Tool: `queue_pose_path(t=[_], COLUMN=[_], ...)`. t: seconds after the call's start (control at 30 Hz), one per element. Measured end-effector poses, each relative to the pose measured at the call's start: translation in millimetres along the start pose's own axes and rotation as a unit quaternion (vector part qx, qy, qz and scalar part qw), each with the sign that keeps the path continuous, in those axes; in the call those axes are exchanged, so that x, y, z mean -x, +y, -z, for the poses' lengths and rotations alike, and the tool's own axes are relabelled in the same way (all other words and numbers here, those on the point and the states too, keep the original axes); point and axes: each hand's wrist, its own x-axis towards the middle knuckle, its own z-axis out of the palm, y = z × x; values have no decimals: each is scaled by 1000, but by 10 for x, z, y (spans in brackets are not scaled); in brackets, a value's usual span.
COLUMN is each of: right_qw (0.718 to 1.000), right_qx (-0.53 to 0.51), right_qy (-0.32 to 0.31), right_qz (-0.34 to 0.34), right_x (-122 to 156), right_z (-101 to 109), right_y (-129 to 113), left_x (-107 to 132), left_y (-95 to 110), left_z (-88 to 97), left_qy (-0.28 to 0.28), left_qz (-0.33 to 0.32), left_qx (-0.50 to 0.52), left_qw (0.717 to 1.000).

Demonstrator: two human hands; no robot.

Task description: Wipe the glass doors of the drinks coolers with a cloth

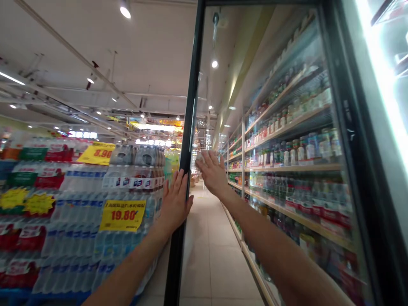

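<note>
**Glass door touched by both hands in a shop aisle**

A tall, black-framed glass door (261, 106) is seen ahead, slightly right of centre. Through or in its pane, long shelves (293, 168) lined with bottles are shown. At left, shrink-wrapped bottle packs (76, 204) are stacked, marked by yellow price signs (123, 216). The left hand (175, 199) is rested on the door's edge, unclenched, fingers straight. The right hand (214, 174) is laid flat at the glass; whether anything is grasped cannot be told.
</note>
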Motion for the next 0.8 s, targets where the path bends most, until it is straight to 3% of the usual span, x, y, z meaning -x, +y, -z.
queue_pose_path(t=[0.13, 0.2, 0.3, 0.33, 0.37, 0.47, 0.5, 0.53, 0.63, 0.67, 0.77, 0.8], right_qw=[994, 999, 978, 974, 979, 998, 998, 998, 976, 975, 991, 989], right_qx=[3, 25, 57, 61, 60, 47, 49, 58, 93, 96, 93, 99], right_qy=[-16, 19, 96, 108, 104, 29, 16, 19, 72, 70, 32, 31], right_qz=[111, 31, -173, -191, -166, 23, 39, 7, -184, -188, -96, -105], right_x=[58, 141, 280, 337, 399, 571, 609, 636, 683, 705, 817, 865], right_z=[-1, 26, 110, 140, 168, 232, 248, 263, 309, 326, 394, 424], right_y=[79, 250, 544, 609, 650, 671, 671, 678, 752, 789, 928, 981], left_x=[-108, -147, -208, -230, -253, -325, -349, -373, -447, -470, -519, -525], left_y=[-8, 7, 69, 101, 139, 276, 325, 373, 506, 547, 666, 706], left_z=[-42, -56, -84, -101, -123, -208, -239, -268, -348, -371, -444, -469], left_qy=[10, 11, 6, 4, 3, -1, -5, -8, -14, -13, -13, -15], left_qz=[5, 2, -2, -3, -6, -17, -22, -27, -33, -32, -29, -29], left_qx=[-1, 1, 5, 5, 4, 5, 6, 7, 12, 14, 23, 27], left_qw=[1000, 1000, 1000, 1000, 1000, 1000, 1000, 1000, 999, 999, 999, 999])
